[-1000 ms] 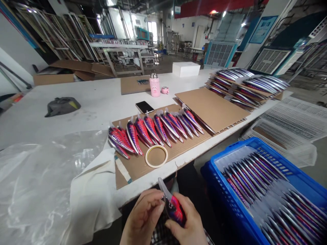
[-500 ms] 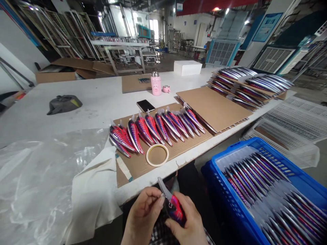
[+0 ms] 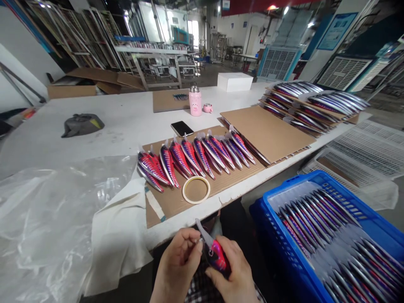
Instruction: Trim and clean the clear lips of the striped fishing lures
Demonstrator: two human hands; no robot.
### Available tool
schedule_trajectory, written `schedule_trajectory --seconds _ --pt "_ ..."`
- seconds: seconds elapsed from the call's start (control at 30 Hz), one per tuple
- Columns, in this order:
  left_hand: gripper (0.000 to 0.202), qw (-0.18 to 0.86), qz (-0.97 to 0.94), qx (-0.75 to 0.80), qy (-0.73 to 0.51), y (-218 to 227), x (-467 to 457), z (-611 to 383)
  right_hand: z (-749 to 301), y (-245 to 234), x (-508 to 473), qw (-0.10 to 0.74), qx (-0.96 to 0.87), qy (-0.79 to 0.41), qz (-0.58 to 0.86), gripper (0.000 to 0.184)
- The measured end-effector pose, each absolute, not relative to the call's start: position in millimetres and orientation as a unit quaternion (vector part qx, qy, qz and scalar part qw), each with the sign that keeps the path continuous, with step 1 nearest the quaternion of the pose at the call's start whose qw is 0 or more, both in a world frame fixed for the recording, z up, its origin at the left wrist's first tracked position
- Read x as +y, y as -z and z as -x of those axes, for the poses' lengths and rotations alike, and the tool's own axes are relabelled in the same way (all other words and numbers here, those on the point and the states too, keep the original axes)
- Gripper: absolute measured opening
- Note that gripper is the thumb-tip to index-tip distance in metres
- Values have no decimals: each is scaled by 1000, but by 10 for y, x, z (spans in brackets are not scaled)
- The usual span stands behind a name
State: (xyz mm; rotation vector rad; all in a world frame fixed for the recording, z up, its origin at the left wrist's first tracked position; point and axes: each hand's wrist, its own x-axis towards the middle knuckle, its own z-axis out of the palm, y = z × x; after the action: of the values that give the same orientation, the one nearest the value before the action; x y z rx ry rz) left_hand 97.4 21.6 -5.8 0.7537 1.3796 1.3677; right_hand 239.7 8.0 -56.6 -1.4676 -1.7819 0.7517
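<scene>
Just below the table edge, both hands hold one red and purple fishing lure [image 3: 215, 255] with a clear plastic lip. My right hand [image 3: 233, 275] wraps its fingers round the lure's body from the right. My left hand [image 3: 176, 265] pinches at the lure's head, by the lip. On the table ahead, a row of several matching lures [image 3: 195, 155] lies on a cardboard sheet [image 3: 164, 204]. A roll of tape [image 3: 196, 190] rests on that sheet, in front of the row.
A blue crate [image 3: 271, 210] of lures stands at my right. Cardboard sheets [image 3: 268, 132] and stacked lure trays [image 3: 309, 105] lie farther right. A phone [image 3: 182, 128], pink bottle [image 3: 195, 101], white cloth [image 3: 116, 235] and clear plastic sheet [image 3: 47, 219] are on the white table [image 3: 126, 122].
The view has shifted slightly, so the table appears a little lower and to the right. Both hands stay on the lure with barely any movement.
</scene>
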Motion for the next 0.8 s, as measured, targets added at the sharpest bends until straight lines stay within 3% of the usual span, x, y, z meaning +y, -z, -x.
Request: schedule_trajectory --seconds 0.8 --pt "17 528 -282 590 -542 -32 222 -945 -2399 561 61 341 -689 -300 565 64"
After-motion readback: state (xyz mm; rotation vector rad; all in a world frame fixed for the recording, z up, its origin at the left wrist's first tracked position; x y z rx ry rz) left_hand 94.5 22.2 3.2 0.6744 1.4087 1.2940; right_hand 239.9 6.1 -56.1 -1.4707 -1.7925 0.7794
